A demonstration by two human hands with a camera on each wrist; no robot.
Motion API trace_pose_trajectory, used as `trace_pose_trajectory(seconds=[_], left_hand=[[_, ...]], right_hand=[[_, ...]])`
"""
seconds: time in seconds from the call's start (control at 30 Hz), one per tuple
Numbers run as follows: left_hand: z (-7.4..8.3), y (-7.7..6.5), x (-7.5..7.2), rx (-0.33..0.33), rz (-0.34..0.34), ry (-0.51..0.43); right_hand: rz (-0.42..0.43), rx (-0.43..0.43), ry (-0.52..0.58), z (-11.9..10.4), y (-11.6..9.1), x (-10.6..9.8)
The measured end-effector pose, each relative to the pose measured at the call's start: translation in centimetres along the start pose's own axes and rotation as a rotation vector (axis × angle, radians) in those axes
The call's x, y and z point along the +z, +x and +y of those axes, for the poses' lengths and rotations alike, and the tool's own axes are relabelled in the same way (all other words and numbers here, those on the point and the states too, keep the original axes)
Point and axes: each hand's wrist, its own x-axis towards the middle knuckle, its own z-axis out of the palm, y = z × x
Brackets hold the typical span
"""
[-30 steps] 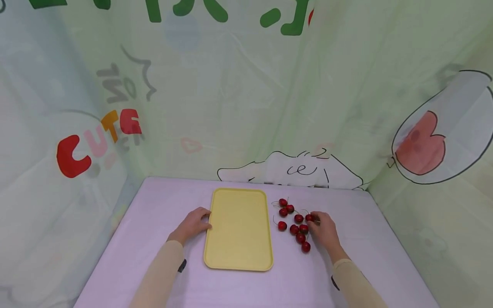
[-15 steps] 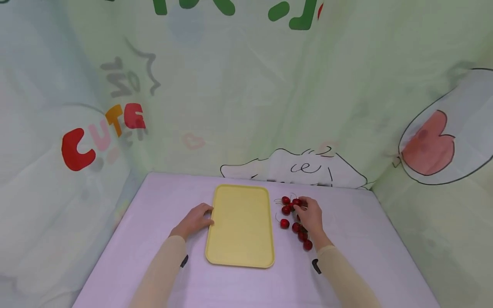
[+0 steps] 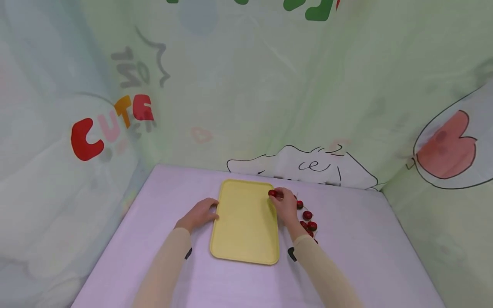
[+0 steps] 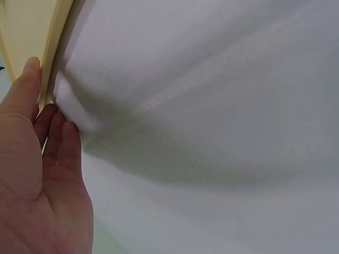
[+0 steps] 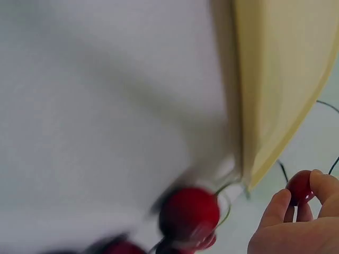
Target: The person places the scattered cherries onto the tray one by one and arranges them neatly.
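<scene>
I see the right hand [image 3: 286, 207] pinching a round red cherry [image 3: 271, 193], one o'clock of the rectangular yellow tray [image 3: 245, 231]; left hand [image 3: 200, 213] grips its rim, ten o'clock; loose cherries [image 3: 307, 215], three o'clock.

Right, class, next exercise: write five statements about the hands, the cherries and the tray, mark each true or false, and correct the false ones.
1. The right hand pinches a cherry. True.
2. The left hand holds the rim of the tray. True.
3. The tray is blue. False: it is yellow.
4. Several cherries are piled inside the tray. False: the other cherries lie on the table, to the right of it.
5. The right sleeve is black. False: it is beige.
</scene>
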Motion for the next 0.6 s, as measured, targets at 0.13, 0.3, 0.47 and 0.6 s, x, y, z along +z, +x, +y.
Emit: trace_pose_trajectory(seconds=[0.13,0.3,0.47,0.6], left_hand=[[0.2,0.1,0.0,-0.011,0.001,-0.007],[0.3,0.2,-0.2,0.004,-0.005,-0.008],[0.3,0.2,-0.3,-0.013,-0.014,0.007],[0.2,0.1,-0.4,-0.015,-0.019,0.008]], right_hand=[[-0.024,-0.037,0.044,-0.6,0.3,2.1],[-0.028,-0.054,0.038,-1.0,0.9,4.5],[-0.036,-0.032,0.036,-2.1,0.9,5.7],[-0.044,-0.023,0.026,-2.7,0.8,6.4]])
